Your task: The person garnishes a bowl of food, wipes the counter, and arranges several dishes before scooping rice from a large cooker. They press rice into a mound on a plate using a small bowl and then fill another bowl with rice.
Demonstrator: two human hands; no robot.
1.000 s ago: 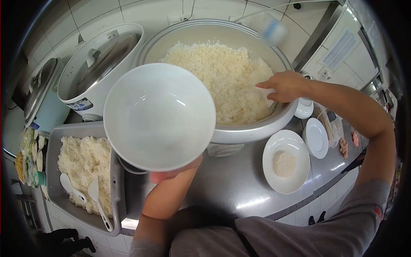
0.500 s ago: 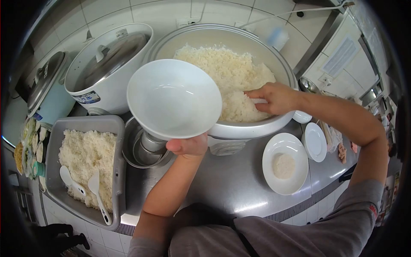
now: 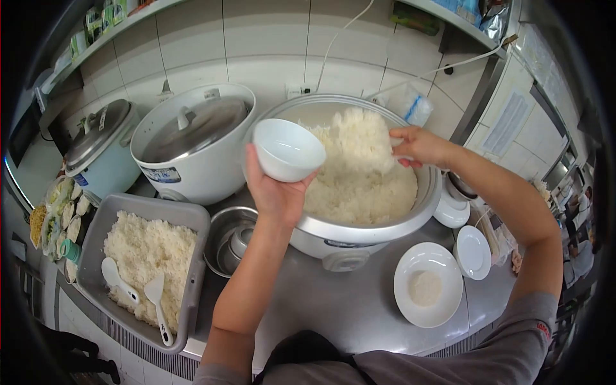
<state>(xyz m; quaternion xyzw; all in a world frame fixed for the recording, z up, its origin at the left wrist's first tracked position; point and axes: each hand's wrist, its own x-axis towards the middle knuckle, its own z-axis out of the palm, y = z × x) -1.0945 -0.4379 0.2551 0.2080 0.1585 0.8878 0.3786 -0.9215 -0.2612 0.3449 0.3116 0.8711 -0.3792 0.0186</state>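
Note:
My left hand (image 3: 277, 192) grips a small white bowl (image 3: 289, 149) by its side and base, tilted so its bare inside faces me. It is held in front of the left rim of a large rice cooker (image 3: 372, 236). My right hand (image 3: 420, 146) is closed on what looks like a rice paddle, its blade hidden by a big clump of white rice (image 3: 361, 141). The clump hangs above the cooked rice (image 3: 359, 196) inside the cooker, to the right of the bowl.
A grey tub (image 3: 200, 256) of rice holds two white rice paddles (image 3: 154, 292). Beside it stands a metal pot (image 3: 221, 224). Two lidded cookers (image 3: 186, 176) line the wall. At right are a white dish (image 3: 407, 308) with a pale round patch and a white plate (image 3: 473, 252).
My right hand has lifted a clump of rice up out of the cooker. My left hand has turned and moved the bowl away from my head. The view has tilted upward.

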